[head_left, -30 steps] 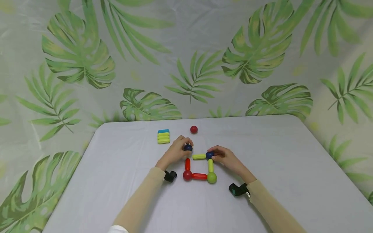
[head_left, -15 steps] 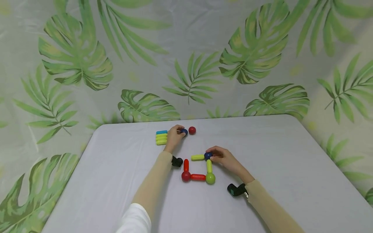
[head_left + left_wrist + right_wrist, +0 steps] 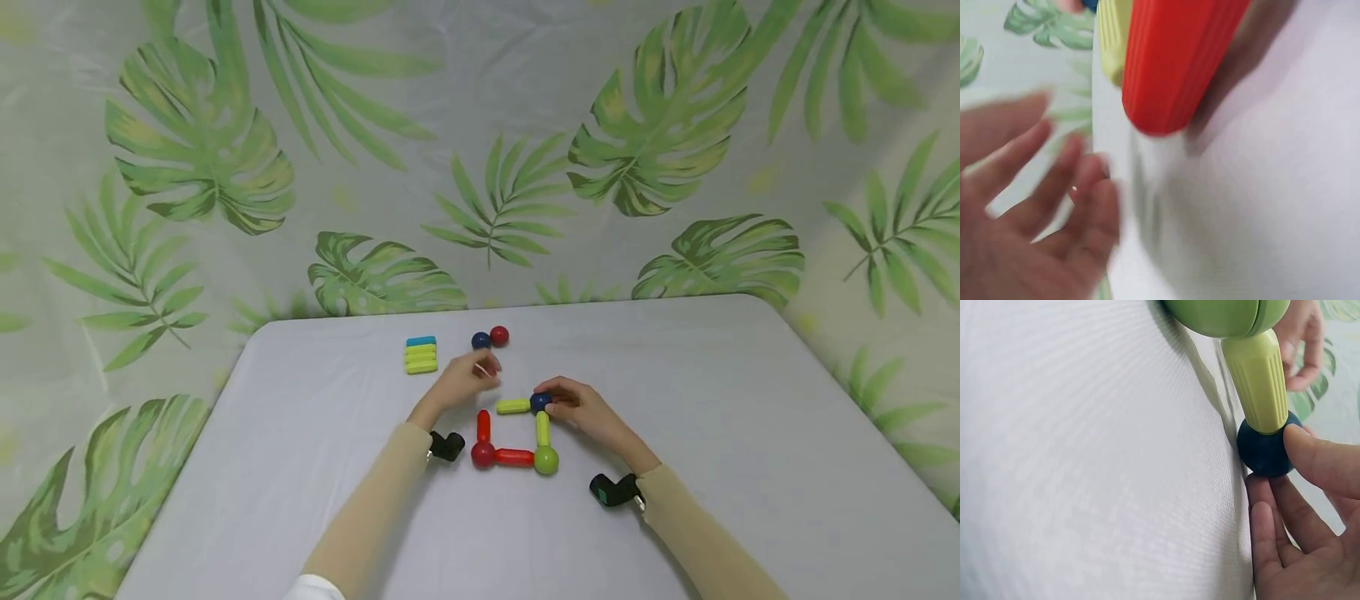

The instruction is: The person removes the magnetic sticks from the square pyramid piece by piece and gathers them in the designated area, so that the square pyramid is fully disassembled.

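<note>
My right hand (image 3: 588, 412) pinches a dark blue ball (image 3: 1266, 449) between thumb and fingers at the far right corner of a rod-and-ball frame. From that ball one yellow-green rod (image 3: 513, 407) points left and another yellow-green rod (image 3: 1257, 381) runs to a green ball (image 3: 546, 460). A red rod (image 3: 514, 457) joins the green ball to a red ball (image 3: 483, 454), and a second red rod (image 3: 1175, 62) sticks up from it with a free end. My left hand (image 3: 463, 382) holds nothing, fingers spread, above and left of that free end.
Beyond my left hand, a loose dark blue ball (image 3: 481, 340) sits beside a loose red ball (image 3: 499, 336). Several yellow-green rods (image 3: 421, 358) lie in a row with a blue rod (image 3: 421, 341) at the back left of the white table (image 3: 712, 375).
My left hand carried a dark blue ball to the back, let it go beside the red ball, and came back toward the frame. My right hand stayed on its ball.
</note>
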Available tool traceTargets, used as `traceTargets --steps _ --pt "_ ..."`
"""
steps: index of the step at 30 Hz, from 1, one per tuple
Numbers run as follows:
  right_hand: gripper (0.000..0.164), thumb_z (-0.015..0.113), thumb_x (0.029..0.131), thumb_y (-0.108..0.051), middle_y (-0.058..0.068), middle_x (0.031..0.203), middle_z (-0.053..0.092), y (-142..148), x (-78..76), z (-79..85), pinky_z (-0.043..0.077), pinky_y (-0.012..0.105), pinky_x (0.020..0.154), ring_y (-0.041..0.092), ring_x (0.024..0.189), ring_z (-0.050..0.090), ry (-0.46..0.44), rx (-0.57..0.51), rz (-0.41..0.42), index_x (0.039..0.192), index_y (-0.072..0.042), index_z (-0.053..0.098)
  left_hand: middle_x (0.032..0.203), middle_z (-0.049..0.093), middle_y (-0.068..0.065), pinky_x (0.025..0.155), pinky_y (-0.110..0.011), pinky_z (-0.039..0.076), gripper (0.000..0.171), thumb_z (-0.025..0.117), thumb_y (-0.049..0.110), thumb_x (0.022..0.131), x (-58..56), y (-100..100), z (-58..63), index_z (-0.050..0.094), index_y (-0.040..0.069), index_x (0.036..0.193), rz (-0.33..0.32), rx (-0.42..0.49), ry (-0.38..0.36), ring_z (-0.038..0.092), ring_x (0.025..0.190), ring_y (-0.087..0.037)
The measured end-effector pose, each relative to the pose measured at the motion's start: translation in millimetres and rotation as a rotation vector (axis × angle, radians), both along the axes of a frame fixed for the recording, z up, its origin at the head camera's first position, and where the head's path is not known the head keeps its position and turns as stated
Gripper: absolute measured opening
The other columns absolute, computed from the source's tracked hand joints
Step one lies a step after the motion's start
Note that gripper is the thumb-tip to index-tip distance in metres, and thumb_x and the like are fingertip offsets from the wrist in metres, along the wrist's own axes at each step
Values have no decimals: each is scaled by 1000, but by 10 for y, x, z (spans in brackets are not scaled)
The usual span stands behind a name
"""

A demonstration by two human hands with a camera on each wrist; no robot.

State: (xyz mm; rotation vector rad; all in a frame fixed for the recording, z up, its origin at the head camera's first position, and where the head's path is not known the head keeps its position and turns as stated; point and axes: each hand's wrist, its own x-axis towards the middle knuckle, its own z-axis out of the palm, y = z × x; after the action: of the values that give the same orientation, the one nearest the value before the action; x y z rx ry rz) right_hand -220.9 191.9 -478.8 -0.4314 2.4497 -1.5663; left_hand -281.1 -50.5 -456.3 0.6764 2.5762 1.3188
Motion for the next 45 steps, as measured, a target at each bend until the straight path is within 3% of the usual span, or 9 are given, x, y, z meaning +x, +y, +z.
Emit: traceTargets --steps 3,6,13,19,22,28,38,41,45 --pt "26 57 95 -5 13 118 59 24 1 7 46 40 93 26 105 56 9 0 -4 121 -3 59 100 62 -6 84 -29 48 21 69 5 86 159 74 23 60 6 106 -182 -140 -49 58 92 -20" --pt "27 56 96 -6 15 119 59 33 -7 5 45 41 94 27 106 55 23 -10 16 122 -1 58 97 63 -5 80 -27 48 21 70 4 85 235 153 26 61 9 104 -205 -237 13 57 88 -18" --pt "28 53 96 0 23 120 57 7 -15 3 45 46 93 34 106 54 7 -14 38 123 6 55 91 62 -3 72 -25 48 16 70 4 85 284 187 49 65 11 100 -105 -328 125 55 81 -15" --pt "28 54 96 -3 20 123 56 -12 -2 9 45 45 93 31 107 54 12 1 17 124 2 56 92 65 -3 74 -28 49 15 70 3 85 241 -124 59 68 7 99 -16 -186 136 56 82 -17" --pt "28 56 96 -7 16 123 57 -4 -1 -9 46 42 93 28 108 55 25 12 17 124 -1 57 90 65 -5 76 -32 49 15 71 -2 82 205 -388 41 69 5 95 92 -142 175 56 82 -19" --pt "27 57 96 -7 14 122 58 8 8 -9 45 42 94 28 108 55 39 -2 13 123 -3 59 89 60 -9 77 -38 47 16 73 -4 80 135 -781 -11 68 3 93 310 -251 204 55 83 -23" --pt "29 57 96 -7 17 124 56 -23 6 -45 46 43 92 29 107 54 26 -15 20 124 -1 57 89 53 -11 72 -40 46 19 73 -5 78 22 -896 -4 65 5 92 382 -357 204 51 81 -26" --pt "29 58 95 -7 15 123 57 -20 11 -38 46 41 92 27 106 54 20 1 6 124 -3 58 94 51 -11 76 -40 45 22 72 -5 78 65 -851 11 64 6 95 329 -324 215 49 88 -28" --pt "28 58 95 -6 14 122 57 -7 7 -25 46 42 93 28 107 54 14 10 -11 123 -4 59 106 56 -11 81 -38 47 23 67 1 86 199 -681 42 64 5 108 7 -187 104 52 93 -26"
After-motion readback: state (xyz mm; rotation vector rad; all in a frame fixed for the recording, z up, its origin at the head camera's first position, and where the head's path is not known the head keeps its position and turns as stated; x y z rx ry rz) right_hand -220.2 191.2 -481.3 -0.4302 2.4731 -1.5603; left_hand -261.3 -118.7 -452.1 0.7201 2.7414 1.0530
